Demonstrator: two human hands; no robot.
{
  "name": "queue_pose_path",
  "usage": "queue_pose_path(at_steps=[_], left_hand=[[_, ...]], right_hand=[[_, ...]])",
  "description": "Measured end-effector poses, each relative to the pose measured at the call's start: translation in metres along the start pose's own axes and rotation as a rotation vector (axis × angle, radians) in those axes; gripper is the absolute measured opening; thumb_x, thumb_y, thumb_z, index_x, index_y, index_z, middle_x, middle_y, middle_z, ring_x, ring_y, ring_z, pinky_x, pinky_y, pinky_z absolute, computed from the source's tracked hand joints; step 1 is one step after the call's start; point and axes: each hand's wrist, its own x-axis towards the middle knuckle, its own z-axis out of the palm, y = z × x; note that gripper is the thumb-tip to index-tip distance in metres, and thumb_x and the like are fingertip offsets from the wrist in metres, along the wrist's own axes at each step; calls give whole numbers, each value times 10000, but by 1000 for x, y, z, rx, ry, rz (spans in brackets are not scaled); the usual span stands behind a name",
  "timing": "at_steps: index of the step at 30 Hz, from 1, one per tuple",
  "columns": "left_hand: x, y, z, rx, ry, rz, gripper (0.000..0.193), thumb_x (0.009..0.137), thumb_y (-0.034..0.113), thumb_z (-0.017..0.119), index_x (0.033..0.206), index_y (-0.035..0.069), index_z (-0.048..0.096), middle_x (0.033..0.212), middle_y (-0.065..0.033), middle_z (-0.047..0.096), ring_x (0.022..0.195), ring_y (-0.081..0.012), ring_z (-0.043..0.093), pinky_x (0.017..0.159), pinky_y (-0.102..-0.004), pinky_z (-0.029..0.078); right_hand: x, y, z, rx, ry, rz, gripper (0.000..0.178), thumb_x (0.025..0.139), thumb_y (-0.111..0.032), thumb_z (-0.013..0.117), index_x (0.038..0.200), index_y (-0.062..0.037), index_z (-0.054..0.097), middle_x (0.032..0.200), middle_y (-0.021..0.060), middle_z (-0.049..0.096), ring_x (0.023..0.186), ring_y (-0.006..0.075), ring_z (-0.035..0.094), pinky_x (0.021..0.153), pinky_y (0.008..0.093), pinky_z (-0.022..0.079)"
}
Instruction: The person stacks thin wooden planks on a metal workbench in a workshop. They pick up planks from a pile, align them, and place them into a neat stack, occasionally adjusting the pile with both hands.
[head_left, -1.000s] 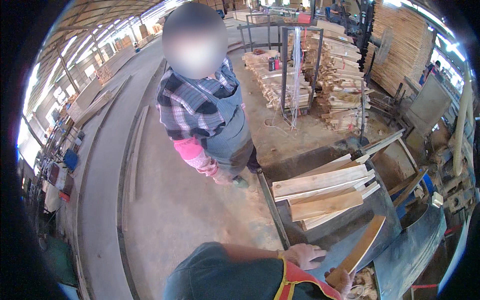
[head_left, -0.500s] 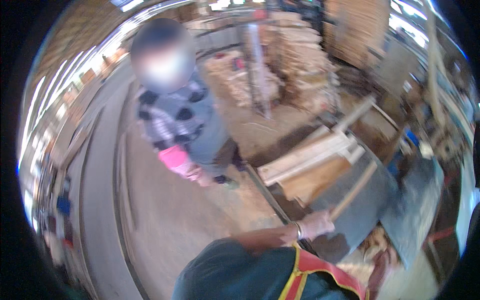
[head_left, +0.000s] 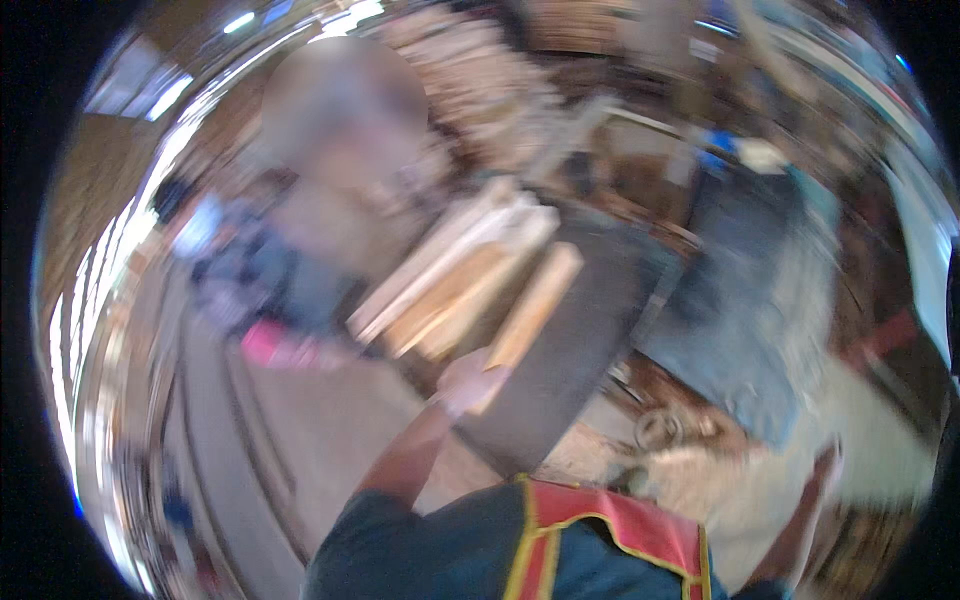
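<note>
The picture is heavily motion-blurred. My left hand (head_left: 468, 382) reaches forward and grips the near end of a pale wooden plank (head_left: 535, 305), which points away over a dark bench top (head_left: 580, 370). Just left of it lies a stack of similar planks (head_left: 450, 275). A blurred streak at the lower right may be my right forearm (head_left: 795, 530); that hand cannot be made out.
Another person in a plaid shirt (head_left: 290, 270) stands beyond the planks to the left, with a pink glove (head_left: 268, 345) low at their side. A blue-grey sheet (head_left: 745, 320) covers something on the right. Pale sawdust (head_left: 700, 475) lies near my body. Timber stacks stand blurred at the back.
The camera has swung quickly, blurring everything. The plank has moved from the lower right toward the plank stack, and my left hand now holds its near end.
</note>
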Motion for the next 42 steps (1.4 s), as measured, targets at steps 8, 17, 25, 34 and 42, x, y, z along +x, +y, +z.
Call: queue_pose_path(at_steps=[8, 17, 25, 34, 42], left_hand=[[-36, 25, 37, 203, 25, -183, 599, 931, 565, 614, 1251, 60, 651, 1146, -224, 724, 1108, -400, 693, 952, -515, 533], [-22, 60, 29, 214, 13, -229, 573, 936, 514, 604, 1237, 30, 651, 1182, -216, 722, 1153, -400, 677, 988, -508, 520], [-15, 30, 39, 219, 138, -95, 569, 906, 517, 624, 1170, 17, 689, 1104, -241, 733, 1064, -412, 705, 947, -498, 541], [-10, 33, 29, 127, 95, -58, 424, 878, 401, 631, 1086, 36, 693, 992, -224, 742, 970, -410, 723, 879, -528, 561], [-4, -12, 18, -64, -45, 215, 435, 832, 353, 668, 1114, 22, 678, 1003, -235, 730, 975, -423, 713, 860, -539, 554]], right_hand=[[61, 75, 120, 99, -113, 322, 622, 1053, -477, 480, 1568, -131, 440, 1577, 130, 469, 1434, 273, 437, 1134, 439, 416], [35, 1, 199, 29, -242, 283, 626, 1048, -469, 508, 1570, -134, 431, 1571, 128, 465, 1413, 282, 450, 1118, 449, 424], [-22, -53, 175, 90, -294, 197, 631, 1043, -462, 532, 1572, -136, 423, 1565, 127, 461, 1394, 290, 462, 1104, 459, 432], [-165, -128, 235, 227, -496, 68, 640, 1037, -455, 560, 1574, -139, 414, 1559, 125, 458, 1373, 299, 476, 1088, 469, 440], [-352, -154, 343, 252, -716, 9, 650, 1032, -448, 585, 1576, -142, 406, 1554, 124, 454, 1354, 306, 488, 1074, 478, 447]])
